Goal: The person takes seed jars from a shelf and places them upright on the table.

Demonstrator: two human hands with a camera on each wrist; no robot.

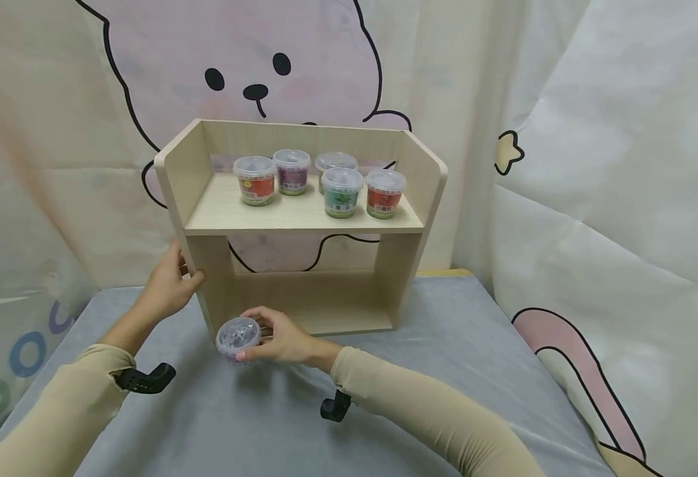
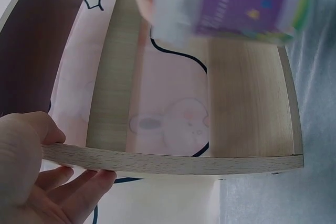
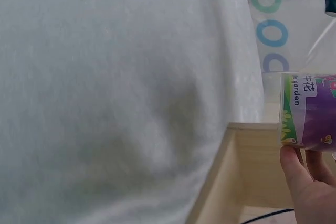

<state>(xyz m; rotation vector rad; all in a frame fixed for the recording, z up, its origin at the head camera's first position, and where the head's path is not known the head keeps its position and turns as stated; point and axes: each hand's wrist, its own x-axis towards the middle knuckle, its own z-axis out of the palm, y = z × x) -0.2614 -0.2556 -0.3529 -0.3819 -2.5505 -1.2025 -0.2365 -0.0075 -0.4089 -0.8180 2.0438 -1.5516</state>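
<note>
My right hand (image 1: 289, 339) grips a small round plastic tub (image 1: 238, 336) with a clear lid, in front of the lower left corner of a pale wooden two-tier shelf (image 1: 220, 211). In the right wrist view the tub (image 3: 320, 111) shows a purple label with a green and white edge. At the shelf's left side panel is my left hand (image 1: 169, 285). The left wrist view shows that panel (image 2: 173, 163) pinched between the thumb (image 2: 44, 128) on one face and the fingers on the other. The held tub (image 2: 244, 6) appears blurred there, above the shelf.
On the upper tier stand several lidded tubs: an orange-labelled one (image 1: 257, 189) at left, a purple one (image 1: 293, 177), a teal one (image 1: 341, 200), a red one (image 1: 383, 200) and one partly hidden behind (image 1: 336, 161). A grey-blue cloth (image 1: 420, 397) covers the table; printed curtains (image 1: 593, 132) surround it.
</note>
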